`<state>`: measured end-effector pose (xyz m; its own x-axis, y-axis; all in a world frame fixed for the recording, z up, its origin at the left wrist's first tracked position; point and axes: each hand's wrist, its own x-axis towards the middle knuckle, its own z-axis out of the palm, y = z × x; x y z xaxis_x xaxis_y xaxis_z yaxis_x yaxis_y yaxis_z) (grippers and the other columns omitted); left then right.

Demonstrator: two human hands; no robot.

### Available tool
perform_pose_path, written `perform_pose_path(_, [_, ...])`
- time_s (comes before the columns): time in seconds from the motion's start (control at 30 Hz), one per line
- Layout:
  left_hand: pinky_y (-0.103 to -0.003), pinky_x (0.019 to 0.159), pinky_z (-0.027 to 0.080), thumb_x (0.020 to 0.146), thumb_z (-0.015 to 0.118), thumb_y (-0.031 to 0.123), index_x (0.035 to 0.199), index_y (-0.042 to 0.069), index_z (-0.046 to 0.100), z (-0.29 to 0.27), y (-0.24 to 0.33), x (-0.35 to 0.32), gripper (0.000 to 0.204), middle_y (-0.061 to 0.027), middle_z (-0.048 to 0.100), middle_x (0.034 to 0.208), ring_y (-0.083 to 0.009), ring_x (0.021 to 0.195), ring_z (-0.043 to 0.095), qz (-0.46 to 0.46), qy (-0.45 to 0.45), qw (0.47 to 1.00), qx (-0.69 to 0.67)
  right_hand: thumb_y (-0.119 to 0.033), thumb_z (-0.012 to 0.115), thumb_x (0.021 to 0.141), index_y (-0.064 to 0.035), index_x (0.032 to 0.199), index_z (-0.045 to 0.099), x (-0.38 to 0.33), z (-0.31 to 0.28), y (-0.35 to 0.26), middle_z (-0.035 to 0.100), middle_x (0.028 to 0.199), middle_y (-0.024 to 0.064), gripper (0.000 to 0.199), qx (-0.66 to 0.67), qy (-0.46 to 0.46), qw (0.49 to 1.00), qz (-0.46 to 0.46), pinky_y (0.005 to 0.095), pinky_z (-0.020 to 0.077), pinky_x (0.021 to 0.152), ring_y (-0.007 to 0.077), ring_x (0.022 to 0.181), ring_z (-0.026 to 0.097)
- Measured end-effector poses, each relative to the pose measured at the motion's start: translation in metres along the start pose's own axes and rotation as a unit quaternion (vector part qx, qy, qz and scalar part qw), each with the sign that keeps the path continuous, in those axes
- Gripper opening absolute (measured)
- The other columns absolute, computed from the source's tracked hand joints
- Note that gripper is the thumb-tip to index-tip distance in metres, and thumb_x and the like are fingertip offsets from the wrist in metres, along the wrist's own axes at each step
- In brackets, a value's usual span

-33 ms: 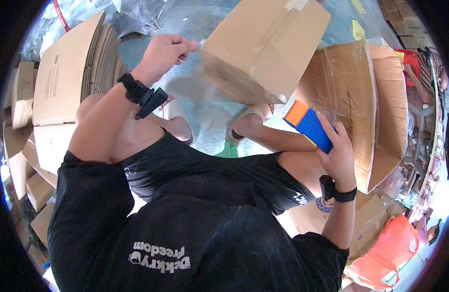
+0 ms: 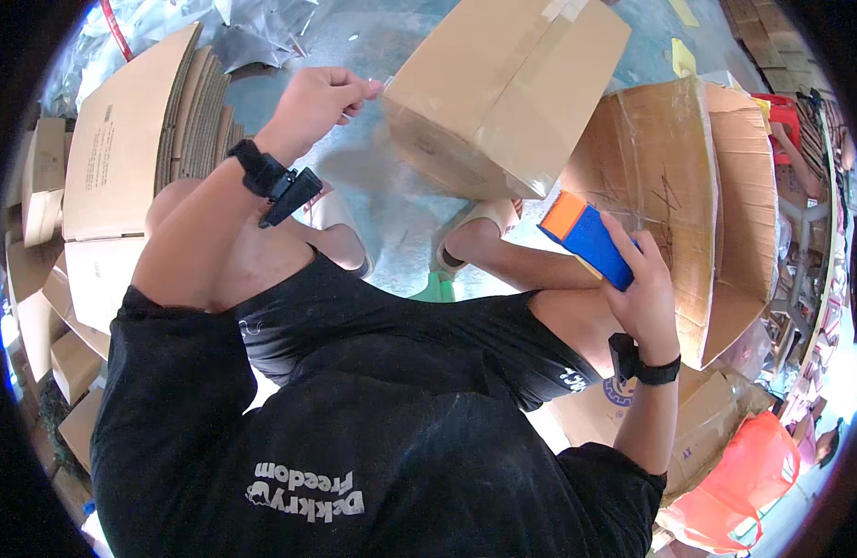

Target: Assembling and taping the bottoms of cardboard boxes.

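A closed cardboard box [image 2: 507, 93] stands tilted across the view in front of me, with clear tape along its top seam. My left hand [image 2: 324, 102] is at the box's left corner, its fingers closed in a pinch. A small shiny clear scrap shows by the fingertips; whether they grip it is hard to tell. My right hand [image 2: 644, 284] is wrapped round a blue and orange tape dispenser [image 2: 591, 244], held above my right knee and apart from the box. Its orange end points up and left, toward the box.
Flattened cardboard sheets [image 2: 122, 139] stand stacked at the left. Close by my right hand is a large open carton [image 2: 652, 167]. A red plastic bag [image 2: 744, 474] lies at the lower right, and clear plastic sheeting [image 2: 243, 28] at the far left.
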<state>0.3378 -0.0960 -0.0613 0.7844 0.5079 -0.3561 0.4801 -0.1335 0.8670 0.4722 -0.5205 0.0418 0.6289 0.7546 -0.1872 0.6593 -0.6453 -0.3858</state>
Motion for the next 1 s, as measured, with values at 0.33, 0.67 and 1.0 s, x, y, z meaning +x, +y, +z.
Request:
perform_pose_path(0.33, [-0.036,0.085,0.056,0.093,0.071,0.051,0.131,0.004,0.067,0.0,0.002,0.023,0.061,-0.0091,0.07,0.118,-0.0215,0.097,0.067,0.032,0.077,0.988,0.127,-0.006,0.07,0.073,-0.0126,0.137,0.063,0.063,-0.018,-0.004,0.068,0.103,0.0238,0.064,0.054,-0.089,0.994,-0.041,0.0441,0.0528,0.089,0.0419,0.097,0.067])
perform_pose_path(0.67, [-0.04,0.094,0.054,0.092,0.066,0.034,0.141,-0.002,0.054,-0.004,0.027,0.074,0.062,-0.026,0.068,0.124,-0.0328,0.109,0.069,0.088,0.097,0.984,0.122,-0.017,0.067,0.07,0.0054,0.09,0.075,0.158,0.071,-0.118,0.069,0.087,0.0302,0.031,-0.041,-0.291,0.952,-0.085,0.0477,0.0572,0.08,0.0444,0.086,0.07])
perform_pose_path(1.0, [-0.06,0.115,0.026,0.088,0.067,0.042,0.131,0.002,0.058,0.05,0.008,0.038,0.059,-0.0243,0.056,0.139,-0.0413,0.136,0.047,0.283,0.373,0.799,0.379,-0.016,0.07,0.071,0.0007,0.083,0.074,0.202,0.092,-0.173,0.072,0.088,0.0249,0.022,-0.104,-0.343,0.915,-0.187,0.0466,0.0579,0.082,0.0404,0.088,0.072])
